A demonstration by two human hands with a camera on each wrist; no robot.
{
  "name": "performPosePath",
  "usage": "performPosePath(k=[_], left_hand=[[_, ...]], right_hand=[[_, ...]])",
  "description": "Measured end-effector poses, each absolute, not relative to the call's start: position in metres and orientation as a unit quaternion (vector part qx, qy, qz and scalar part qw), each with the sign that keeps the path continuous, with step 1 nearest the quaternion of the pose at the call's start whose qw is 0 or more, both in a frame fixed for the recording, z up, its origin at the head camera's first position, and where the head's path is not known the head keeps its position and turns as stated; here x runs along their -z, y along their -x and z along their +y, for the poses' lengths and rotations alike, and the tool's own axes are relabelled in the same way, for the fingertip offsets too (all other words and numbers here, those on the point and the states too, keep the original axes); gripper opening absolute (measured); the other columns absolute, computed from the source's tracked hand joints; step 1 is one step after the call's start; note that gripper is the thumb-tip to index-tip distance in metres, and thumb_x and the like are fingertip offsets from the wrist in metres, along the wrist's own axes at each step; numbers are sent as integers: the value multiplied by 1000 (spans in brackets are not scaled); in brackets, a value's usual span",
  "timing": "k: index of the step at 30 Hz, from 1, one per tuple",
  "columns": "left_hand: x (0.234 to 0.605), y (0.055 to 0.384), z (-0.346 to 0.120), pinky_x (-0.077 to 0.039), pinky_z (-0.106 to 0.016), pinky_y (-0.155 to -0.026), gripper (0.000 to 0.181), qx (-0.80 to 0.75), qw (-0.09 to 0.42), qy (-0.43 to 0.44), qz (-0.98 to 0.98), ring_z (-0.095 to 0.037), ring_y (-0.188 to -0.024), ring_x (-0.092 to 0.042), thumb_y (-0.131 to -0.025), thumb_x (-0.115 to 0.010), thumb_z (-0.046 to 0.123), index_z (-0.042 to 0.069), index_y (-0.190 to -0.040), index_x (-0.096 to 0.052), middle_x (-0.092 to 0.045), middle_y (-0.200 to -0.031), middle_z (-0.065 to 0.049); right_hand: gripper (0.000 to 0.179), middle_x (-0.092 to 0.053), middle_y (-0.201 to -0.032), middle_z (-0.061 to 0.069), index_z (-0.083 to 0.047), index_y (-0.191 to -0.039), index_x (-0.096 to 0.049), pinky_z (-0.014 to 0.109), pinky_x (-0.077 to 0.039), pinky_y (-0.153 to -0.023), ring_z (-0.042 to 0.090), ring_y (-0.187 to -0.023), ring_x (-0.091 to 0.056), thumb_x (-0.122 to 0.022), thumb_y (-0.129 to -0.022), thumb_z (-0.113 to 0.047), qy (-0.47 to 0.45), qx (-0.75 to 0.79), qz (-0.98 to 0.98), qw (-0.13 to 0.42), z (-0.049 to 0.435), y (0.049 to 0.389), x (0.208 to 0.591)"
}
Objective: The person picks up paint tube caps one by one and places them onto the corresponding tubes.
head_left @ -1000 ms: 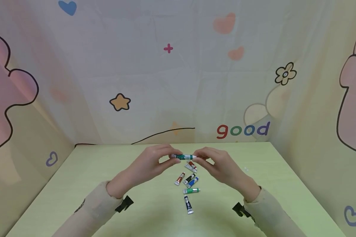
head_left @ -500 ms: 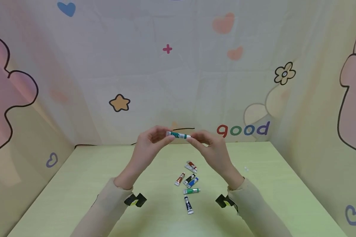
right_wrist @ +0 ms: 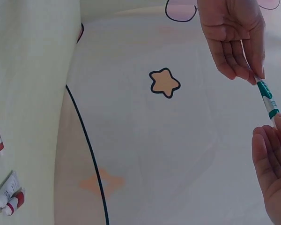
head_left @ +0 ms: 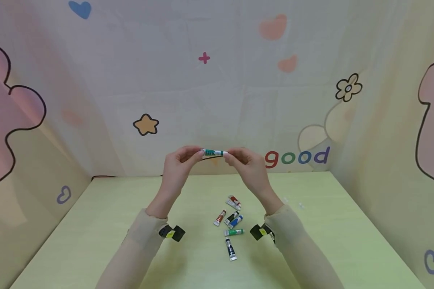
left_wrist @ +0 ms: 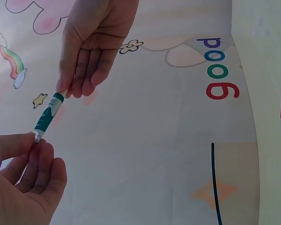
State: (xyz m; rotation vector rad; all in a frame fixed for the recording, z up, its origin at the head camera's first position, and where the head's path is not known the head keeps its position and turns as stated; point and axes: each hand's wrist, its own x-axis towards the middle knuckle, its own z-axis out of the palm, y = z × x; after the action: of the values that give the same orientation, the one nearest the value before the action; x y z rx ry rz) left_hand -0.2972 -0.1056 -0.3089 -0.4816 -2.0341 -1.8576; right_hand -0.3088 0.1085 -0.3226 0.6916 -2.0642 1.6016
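Observation:
A dark green and white paint tube (head_left: 214,153) is held level in the air between my two hands, in front of the back curtain. My left hand (head_left: 179,166) pinches its flat crimped end between thumb and fingertips. At the other end, my right hand (head_left: 248,166) pinches the white cap, which the fingertips mostly cover. The left wrist view shows the green tube (left_wrist: 49,112) stretched between both hands, with the left thumb on the silvery end. In the right wrist view the tube (right_wrist: 267,97) runs from the left fingertips to the right thumb.
Several paint tubes lie on the pale green table (head_left: 112,224) below: red (head_left: 234,200), brown (head_left: 220,217), black (head_left: 232,217), blue (head_left: 236,222), light green (head_left: 234,232) and dark navy (head_left: 231,249). Small clear bits (head_left: 301,205) lie to the right. A printed curtain encloses the table.
Both hands have lifted the green tube from low over the table to in front of the curtain, drifting slightly left. The tubes on the table have stayed put.

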Motion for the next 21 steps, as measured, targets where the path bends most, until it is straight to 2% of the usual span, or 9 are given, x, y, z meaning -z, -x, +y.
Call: performPosePath(k=[6, 10, 15, 21], left_hand=[[319, 312, -111, -47, -39, -92, 28, 649, 171, 137, -728, -26, -98, -66, -94, -74, 24, 2, -112, -74, -71, -106, -12], [331, 326, -117, -47, -37, -90, 27, 651, 169, 106, -733, -22, -96, -65, -95, -74, 23, 1, -110, -74, -71, -105, -11], [340, 338, -122, -47, -38, -89, 25, 648, 170, 70, -739, -24, -96, -64, -95, -73, 21, 0, -110, -74, -71, -105, -13], [354, 354, -135, -51, -42, -90, 26, 626, 174, 37, -759, -31, -99, -67, -94, -74, 20, 0, -110, -74, -72, -107, -16]], right_hand=[[24, -73, -93, 8, -5, -108, -75, 32, -56, -77, 25, -84, -69, -73, -95, -25, -218, -586, -755, 199, 100, 327, 336], [24, -74, -97, 12, -3, -109, -75, 36, -57, -83, 28, -87, -70, -71, -96, -23, -186, -601, -758, 171, 87, 336, 342], [24, -73, -100, 17, 0, -110, -74, 33, -58, -82, 26, -88, -72, -70, -96, -18, -155, -622, -753, 148, 71, 347, 351], [22, -74, -95, 15, 2, -108, -75, 30, -58, -79, 22, -84, -71, -70, -97, -17, -134, -631, -750, 150, 50, 361, 366]])
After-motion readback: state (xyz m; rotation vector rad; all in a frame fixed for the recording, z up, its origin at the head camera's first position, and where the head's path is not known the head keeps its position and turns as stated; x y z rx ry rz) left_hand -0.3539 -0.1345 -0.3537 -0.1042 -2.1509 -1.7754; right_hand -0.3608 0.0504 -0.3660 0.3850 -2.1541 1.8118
